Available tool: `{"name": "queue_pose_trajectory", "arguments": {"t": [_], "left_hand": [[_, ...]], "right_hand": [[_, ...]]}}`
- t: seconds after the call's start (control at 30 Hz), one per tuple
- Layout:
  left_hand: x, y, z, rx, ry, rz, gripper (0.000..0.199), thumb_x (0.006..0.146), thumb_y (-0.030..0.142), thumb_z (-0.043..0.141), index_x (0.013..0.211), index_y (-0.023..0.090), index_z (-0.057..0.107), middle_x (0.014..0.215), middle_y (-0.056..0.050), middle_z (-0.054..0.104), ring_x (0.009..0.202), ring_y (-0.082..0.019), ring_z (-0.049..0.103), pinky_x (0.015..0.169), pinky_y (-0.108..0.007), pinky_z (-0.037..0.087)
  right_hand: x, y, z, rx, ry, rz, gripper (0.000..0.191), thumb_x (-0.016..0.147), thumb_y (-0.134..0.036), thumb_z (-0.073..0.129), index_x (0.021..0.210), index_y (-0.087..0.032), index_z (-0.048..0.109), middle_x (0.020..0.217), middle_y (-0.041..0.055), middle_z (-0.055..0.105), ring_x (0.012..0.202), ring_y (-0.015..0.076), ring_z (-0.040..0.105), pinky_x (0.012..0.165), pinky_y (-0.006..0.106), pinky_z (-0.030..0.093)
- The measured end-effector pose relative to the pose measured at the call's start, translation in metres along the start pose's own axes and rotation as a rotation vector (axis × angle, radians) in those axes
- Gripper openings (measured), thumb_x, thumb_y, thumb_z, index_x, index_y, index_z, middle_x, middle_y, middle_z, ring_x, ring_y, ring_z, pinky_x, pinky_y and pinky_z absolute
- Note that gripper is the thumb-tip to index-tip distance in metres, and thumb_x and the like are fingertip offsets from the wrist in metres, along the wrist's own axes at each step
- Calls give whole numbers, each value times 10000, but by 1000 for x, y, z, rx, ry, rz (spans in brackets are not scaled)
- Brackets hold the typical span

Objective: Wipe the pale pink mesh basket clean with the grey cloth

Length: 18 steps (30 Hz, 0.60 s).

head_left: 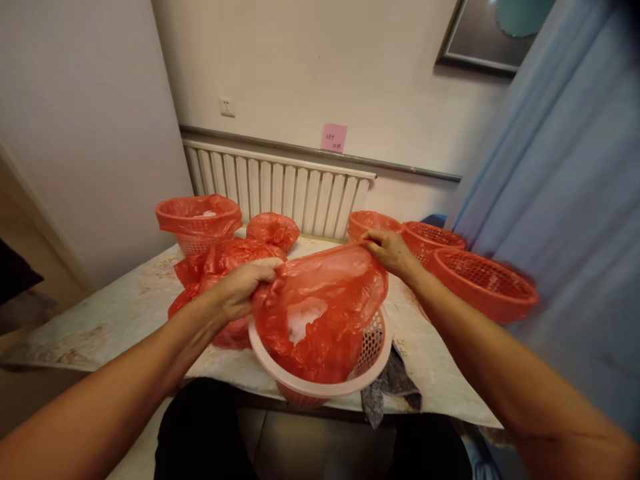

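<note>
Evidently both hands are on one thin, see-through red plastic bag [333, 347], its mouth stretched b/w them above a round pale-pink plastic basket w/ holed sides [320, 389]. Bag's lower part sits down inside the basket; smth white shows in it, can't tell what. L hand [250, 283]: thumb & fingers closed together, gripping bag's L edge. R hand [393, 253]: thumb & forefinger pinching far R edge, pulled up taut; other fingers curled, partly hidden. Basket stands at near edge of table w/ pale floral cover [445, 360]; dark grey cloth [400, 380] just beside, R side, hanging over edge. L of bag: heap of crumpled red plastic bags [225, 260], behind it a red-bag-lined basket [197, 223]. R side, past R hand: red latticed plastic basket [485, 283], more red ones behind. White ribbed radiator [285, 190] at wall.
</note>
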State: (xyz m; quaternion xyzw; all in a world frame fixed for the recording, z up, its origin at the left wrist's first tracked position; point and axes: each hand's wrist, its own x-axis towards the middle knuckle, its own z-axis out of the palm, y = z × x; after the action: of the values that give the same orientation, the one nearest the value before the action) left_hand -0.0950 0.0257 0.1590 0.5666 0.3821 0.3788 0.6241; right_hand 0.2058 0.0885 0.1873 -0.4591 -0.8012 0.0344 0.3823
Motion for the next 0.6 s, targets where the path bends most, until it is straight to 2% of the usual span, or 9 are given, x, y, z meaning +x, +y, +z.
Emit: {"name": "queue_pose_trajectory", "arguments": {"t": [0.07, 0.1, 0.2, 0.3, 0.4, 0.47, 0.53, 0.6], "left_hand": [[-11, 8, -5, 26, -113, -28, 111, 610, 168, 555, 721, 173, 551, 661, 1, 585, 540, -110, 515, 488, -209, 396], [-14, 12, -5, 106, -121, -11, 103, 645, 198, 574, 745, 173, 576, 707, -10, 609, 596, -126, 545, 520, -218, 413], [-14, 18, -2, 418, 6, 125, 194, 694, 290, 644, 856, 185, 627, 810, -13, 637, 743, -165, 578, 601, -235, 428], [-6, 17, 7, 530, 97, 204, 189, 661, 277, 686, 803, 181, 607, 724, 10, 602, 664, -138, 547, 561, -215, 390], [0, 15, 13, 348, 96, 157, 147, 675, 229, 640, 656, 184, 501, 563, 47, 507, 471, -78, 438, 453, -185, 302], [1, 14, 14, 160, 118, 94, 132, 667, 185, 605, 649, 187, 475, 526, 46, 512, 420, -69, 425, 425, -175, 293], [2, 13, 14, 11, 144, 51, 110, 640, 128, 572, 669, 184, 483, 517, 29, 550, 410, -80, 458, 414, -169, 315], [5, 13, 12, -87, 169, 37, 121, 620, 90, 545, 668, 182, 484, 479, 37, 532, 385, -78, 443, 395, -161, 315]], "right_hand": [[0, 3, 0, -40, 8, 7, 163, 789, -226, 504, 696, -164, 622, 646, -10, 579, 632, 120, 495, 611, 248, 345], [0, 4, 1, -45, 11, 29, 160, 783, -219, 503, 683, -163, 615, 633, -11, 569, 620, 119, 486, 601, 249, 338], [3, -1, 9, 30, 19, 137, 154, 774, -238, 518, 668, -164, 601, 634, -7, 566, 607, 119, 483, 578, 248, 343], [4, -12, 17, 272, 20, 297, 96, 739, -251, 551, 695, -175, 590, 641, -10, 575, 583, 116, 498, 549, 239, 371], [2, -22, 19, 627, -33, 486, 78, 674, -233, 594, 721, -190, 550, 614, -22, 571, 533, 112, 512, 526, 241, 413], [-1, -24, 18, 772, -70, 571, 125, 633, -209, 606, 736, -195, 537, 580, -35, 552, 489, 103, 495, 504, 240, 420], [-2, -21, 18, 779, -67, 609, 137, 612, -200, 598, 737, -194, 543, 544, -50, 521, 445, 90, 449, 468, 227, 385], [-1, -14, 20, 687, -36, 594, 121, 620, -217, 582, 735, -190, 554, 542, -54, 509, 437, 83, 420, 452, 218, 339]]}}
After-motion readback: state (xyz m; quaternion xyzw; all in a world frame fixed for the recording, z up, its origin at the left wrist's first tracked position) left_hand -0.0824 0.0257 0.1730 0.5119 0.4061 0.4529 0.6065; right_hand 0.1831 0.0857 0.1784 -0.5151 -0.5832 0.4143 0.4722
